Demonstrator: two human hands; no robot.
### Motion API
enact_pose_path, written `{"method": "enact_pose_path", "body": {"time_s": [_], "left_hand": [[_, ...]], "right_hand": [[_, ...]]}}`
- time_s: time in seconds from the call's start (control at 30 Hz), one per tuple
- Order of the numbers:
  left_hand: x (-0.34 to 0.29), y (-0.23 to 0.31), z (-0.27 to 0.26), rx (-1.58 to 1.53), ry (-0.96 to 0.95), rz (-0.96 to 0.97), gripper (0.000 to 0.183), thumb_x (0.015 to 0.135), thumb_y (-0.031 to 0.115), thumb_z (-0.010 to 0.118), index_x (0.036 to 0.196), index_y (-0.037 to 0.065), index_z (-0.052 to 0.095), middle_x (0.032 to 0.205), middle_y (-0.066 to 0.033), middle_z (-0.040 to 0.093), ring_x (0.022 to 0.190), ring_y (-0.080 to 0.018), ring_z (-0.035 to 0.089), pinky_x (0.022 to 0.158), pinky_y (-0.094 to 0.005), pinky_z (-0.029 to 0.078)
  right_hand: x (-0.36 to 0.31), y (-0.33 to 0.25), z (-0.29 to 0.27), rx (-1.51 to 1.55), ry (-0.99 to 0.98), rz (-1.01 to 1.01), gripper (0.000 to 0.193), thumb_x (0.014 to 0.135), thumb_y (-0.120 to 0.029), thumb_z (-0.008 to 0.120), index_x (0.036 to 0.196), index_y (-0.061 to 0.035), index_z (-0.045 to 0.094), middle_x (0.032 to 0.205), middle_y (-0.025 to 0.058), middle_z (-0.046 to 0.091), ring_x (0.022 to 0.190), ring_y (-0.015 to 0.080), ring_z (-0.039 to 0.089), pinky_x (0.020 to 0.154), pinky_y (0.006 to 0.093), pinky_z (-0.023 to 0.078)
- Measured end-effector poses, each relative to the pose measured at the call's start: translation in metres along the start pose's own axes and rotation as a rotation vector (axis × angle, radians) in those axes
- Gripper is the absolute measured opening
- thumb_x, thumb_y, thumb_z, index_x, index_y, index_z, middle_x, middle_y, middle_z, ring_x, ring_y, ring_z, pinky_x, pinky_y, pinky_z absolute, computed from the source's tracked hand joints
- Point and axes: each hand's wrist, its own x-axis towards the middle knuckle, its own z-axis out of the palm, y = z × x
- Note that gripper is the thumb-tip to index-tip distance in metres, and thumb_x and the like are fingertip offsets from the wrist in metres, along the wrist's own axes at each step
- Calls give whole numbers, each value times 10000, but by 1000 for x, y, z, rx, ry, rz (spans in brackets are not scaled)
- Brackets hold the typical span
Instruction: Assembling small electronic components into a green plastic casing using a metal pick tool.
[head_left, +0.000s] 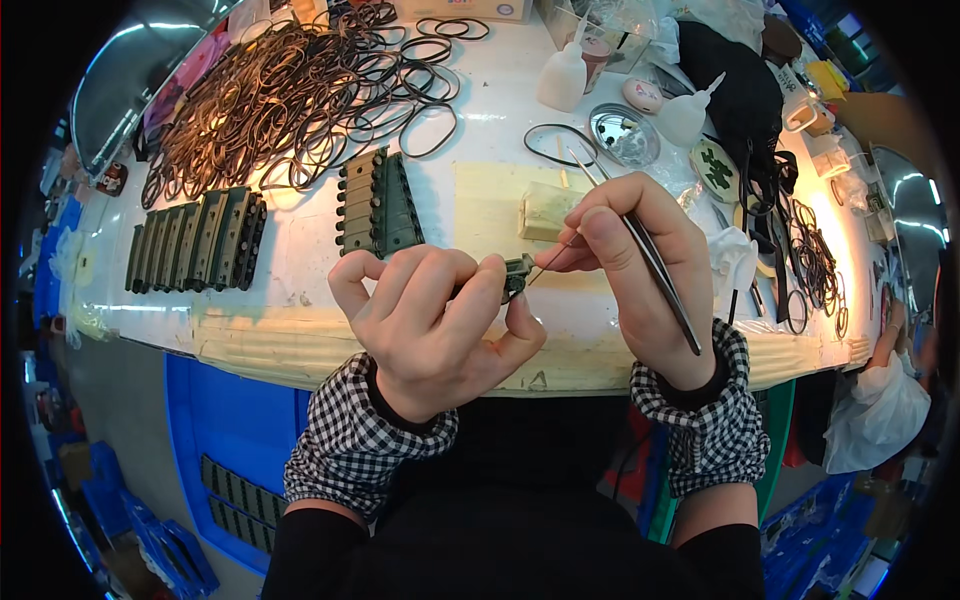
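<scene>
Above the table's front edge, my left hand (425,325) pinches a small dark green plastic part (516,276) between thumb and forefinger. My right hand (645,262) is closed round metal tweezers (664,285), whose tips point up and away to the left. Its thumb and fingertips also pinch a thin, pin-like piece (548,264) that reaches to the green part; whether it enters the part is too small to tell. Past my left hand stand joined dark green ribbed pieces (362,205), with another ribbed block (195,242) farther left. Behind my right fingers lies a pale yellow block (545,212).
A large heap of dark bands (270,105) covers the back left. Squeeze bottles (562,78), a round metal dish (625,135) and a black bag (735,85) crowd the back right. Yellowish padding (270,335) lines the front edge; a blue tray (225,410) sits below at left.
</scene>
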Motion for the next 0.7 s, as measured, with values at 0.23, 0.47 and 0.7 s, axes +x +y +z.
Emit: {"method": "enact_pose_path", "body": {"time_s": [0.23,0.47,0.7], "left_hand": [[-1,0,0,-2,-1,-9,284,539,166,695,812,99,663,690,7,548,634,-161,508,801,-337,304],[0,0,1,-16,13,-10,293,528,154,697,814,98,666,685,6,548,629,-158,510,800,-333,304],[-1,-1,0,-17,12,-12,292,530,155,697,814,94,666,689,-2,544,625,-160,510,810,-335,300]], "right_hand": [[0,1,2,3,-6,7,118,971,-110,555,941,3,574,826,22,608,763,84,633,698,209,517],[1,1,1,-44,-34,-13,147,979,-134,542,945,8,562,836,41,605,772,106,644,713,226,524],[1,1,0,-100,-81,-62,197,1000,-175,504,955,13,544,855,77,606,801,150,670,742,262,541]]}}
